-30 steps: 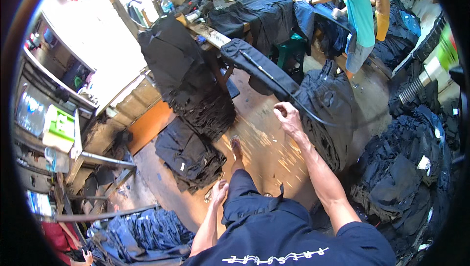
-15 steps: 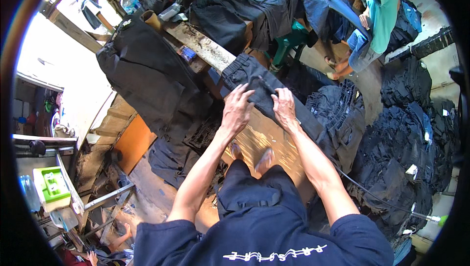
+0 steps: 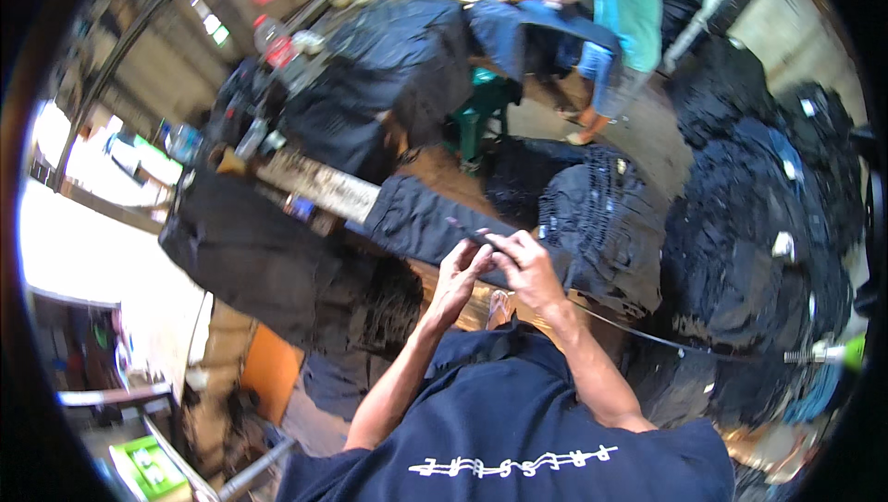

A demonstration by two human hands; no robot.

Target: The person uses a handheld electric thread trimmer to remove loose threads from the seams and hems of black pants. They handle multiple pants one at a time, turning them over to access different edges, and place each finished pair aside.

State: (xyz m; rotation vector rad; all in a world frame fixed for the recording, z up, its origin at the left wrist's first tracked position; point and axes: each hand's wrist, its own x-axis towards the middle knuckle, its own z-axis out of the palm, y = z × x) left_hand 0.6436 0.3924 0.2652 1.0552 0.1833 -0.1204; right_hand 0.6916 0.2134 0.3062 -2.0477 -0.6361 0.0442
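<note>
the fingers of the right hand (image 3: 535, 273) pinched a slim dark tool (image 3: 475, 237), its long axis aimed at ten o'clock, the left hand (image 3: 457, 284) close at nine o'clock, its grip unclear, above a dark garment (image 3: 414, 213) running ten to four o'clock along the surface (image 3: 314, 180)
</note>
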